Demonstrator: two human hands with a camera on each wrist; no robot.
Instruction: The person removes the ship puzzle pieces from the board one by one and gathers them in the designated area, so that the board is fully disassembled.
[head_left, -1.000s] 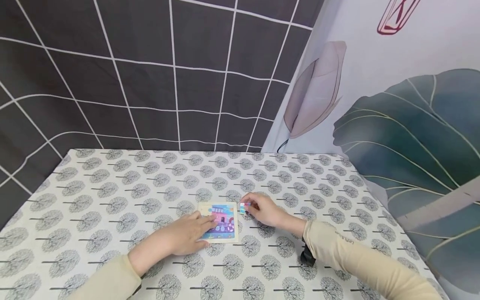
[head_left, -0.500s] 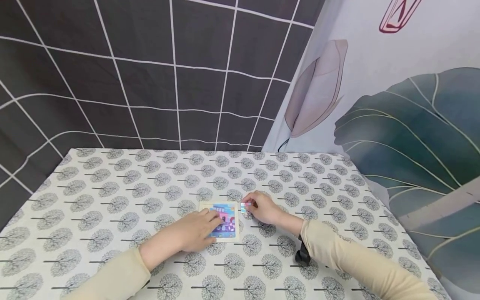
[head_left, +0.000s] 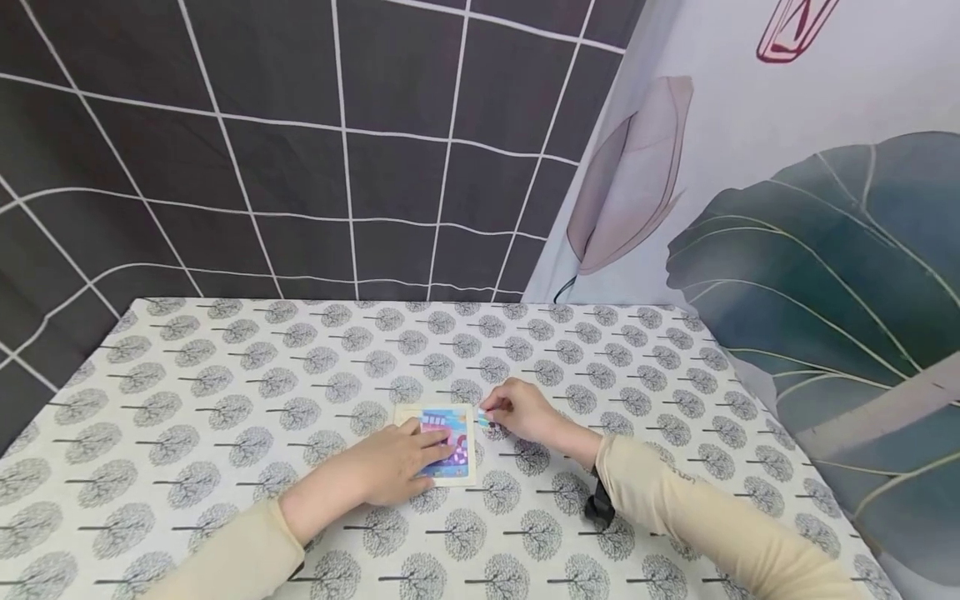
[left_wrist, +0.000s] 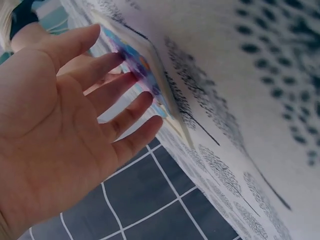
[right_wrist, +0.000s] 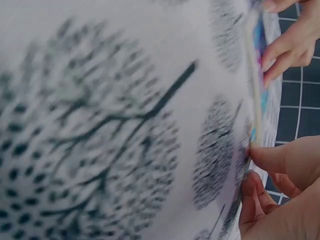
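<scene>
A square jigsaw puzzle (head_left: 450,418) with a pink ship on blue lies flat in a cream frame (head_left: 471,475). My left hand (head_left: 393,462) rests on it from the left, with its fingers spread and mostly straight; in the left wrist view the fingertips (left_wrist: 145,98) touch the picture. Just off the frame's right edge, my right hand (head_left: 528,410) pinches a small colourful puzzle piece (head_left: 484,419) between thumb and fingers. In the right wrist view, the right hand (right_wrist: 285,185) is close to the frame's edge, and the piece is mostly hidden by its fingers.
A white cloth with grey tree prints covers the table (head_left: 262,383). Behind it hangs a dark curtain (head_left: 285,167) with white grid lines. On the right is a pale curtain (head_left: 750,100) with large leaf prints. A black strap (head_left: 600,504) hangs at the right wrist.
My left hand has slid right over the puzzle, covering more of the picture. My right hand still pinches the piece, which has turned and come slightly closer to the frame's right edge.
</scene>
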